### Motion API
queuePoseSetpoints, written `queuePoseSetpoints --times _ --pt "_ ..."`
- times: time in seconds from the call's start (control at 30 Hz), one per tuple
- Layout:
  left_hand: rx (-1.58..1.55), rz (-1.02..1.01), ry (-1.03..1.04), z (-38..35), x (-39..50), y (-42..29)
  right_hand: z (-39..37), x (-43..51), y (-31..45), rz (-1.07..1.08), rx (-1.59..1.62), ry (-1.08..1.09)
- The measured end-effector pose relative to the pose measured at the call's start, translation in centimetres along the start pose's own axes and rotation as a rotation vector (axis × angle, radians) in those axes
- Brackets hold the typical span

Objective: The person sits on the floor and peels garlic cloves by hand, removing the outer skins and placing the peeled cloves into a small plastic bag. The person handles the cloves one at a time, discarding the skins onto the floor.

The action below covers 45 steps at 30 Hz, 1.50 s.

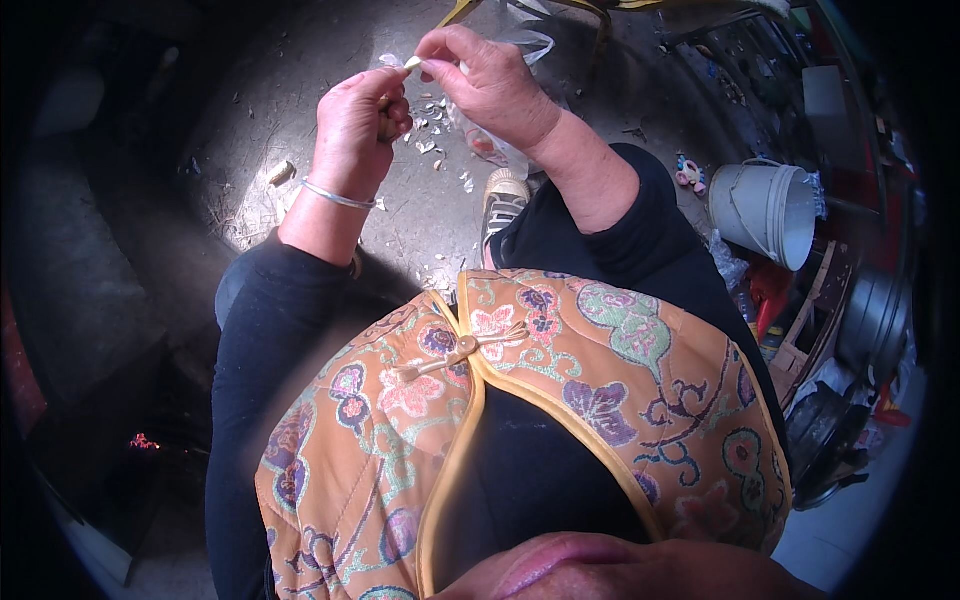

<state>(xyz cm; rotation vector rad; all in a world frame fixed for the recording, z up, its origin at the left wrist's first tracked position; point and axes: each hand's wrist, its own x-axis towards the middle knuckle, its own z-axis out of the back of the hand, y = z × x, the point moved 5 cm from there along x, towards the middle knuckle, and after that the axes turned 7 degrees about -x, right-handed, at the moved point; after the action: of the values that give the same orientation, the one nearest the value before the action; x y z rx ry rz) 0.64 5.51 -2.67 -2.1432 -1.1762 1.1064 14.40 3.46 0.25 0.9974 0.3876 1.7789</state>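
Out in front of me, a small pale piece that looks like a garlic clove [412, 64] is pinched between both hands' fingertips. My left hand [356, 112], with a silver bangle [337, 196] at its wrist, grips it from the left. Its curled lower fingers also enclose some brownish pieces [387, 124], partly hidden. From the right, my right hand [495, 86] meets the clove with thumb and forefinger. Below the hands, pale papery skins [426, 146] lie scattered on the grey floor. A clear plastic bag [491, 146] is partly covered by my right hand and wrist.
A white bucket [750, 206] lies tilted at the right, near a small colourful toy [690, 175]. Beyond it are a wooden crate [806, 330] and metal pots [874, 322]. My shoe [504, 202] rests on the floor. Yellow bars [457, 13] cross the top edge.
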Motion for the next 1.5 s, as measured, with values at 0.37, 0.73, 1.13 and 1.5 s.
queuePoseSetpoints --times 0.37,0.73,1.13,1.5 --pt "0.039 -0.028 -0.019 0.0 -0.2 -0.1 -0.1 0.0 0.2 -0.001 0.027 -0.001" --pt "-0.031 -0.046 0.021 -0.2 0.1 -0.1 0.0 0.0 -0.2 -0.032 -0.013 -0.017" --pt "-0.036 -0.016 0.050 -0.5 -0.1 -0.1 -0.5 -0.2 -0.8 -0.286 0.389 0.095" --pt "-0.080 0.042 0.094 -1.0 -0.5 0.0 -0.3 -0.2 -0.5 -0.377 0.460 0.165"
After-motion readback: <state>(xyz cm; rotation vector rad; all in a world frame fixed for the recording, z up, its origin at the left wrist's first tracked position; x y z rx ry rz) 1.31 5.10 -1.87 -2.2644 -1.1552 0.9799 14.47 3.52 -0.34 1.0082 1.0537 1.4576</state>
